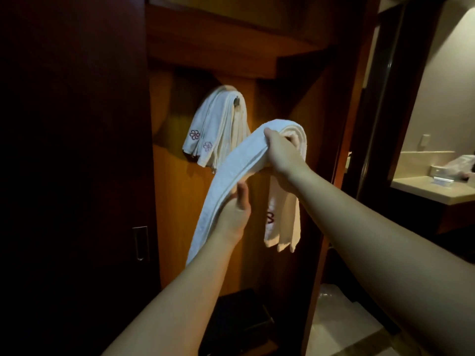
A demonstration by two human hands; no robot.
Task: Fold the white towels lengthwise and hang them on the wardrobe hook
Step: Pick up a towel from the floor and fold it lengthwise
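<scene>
In front of the open wardrobe, both hands, left hand (235, 211) and right hand (281, 152), grip a lengthwise-folded white towel (241, 160) raised near the hook (237, 100), where several folded towels (213, 129) already hang; hanging remains.

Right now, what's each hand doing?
Left hand: grips the folded towel from below.
Right hand: fingers curled over the towel's bend, holding it.

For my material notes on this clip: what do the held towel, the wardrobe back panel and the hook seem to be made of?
Held towel: looks like white terry cloth, matte, with a nubby surface and soft folds. Wardrobe back panel: wood or wood veneer, warm orange-brown with a smooth, slight sheen. Hook: probably metal, small and dark; too little shows to be sure.
</scene>
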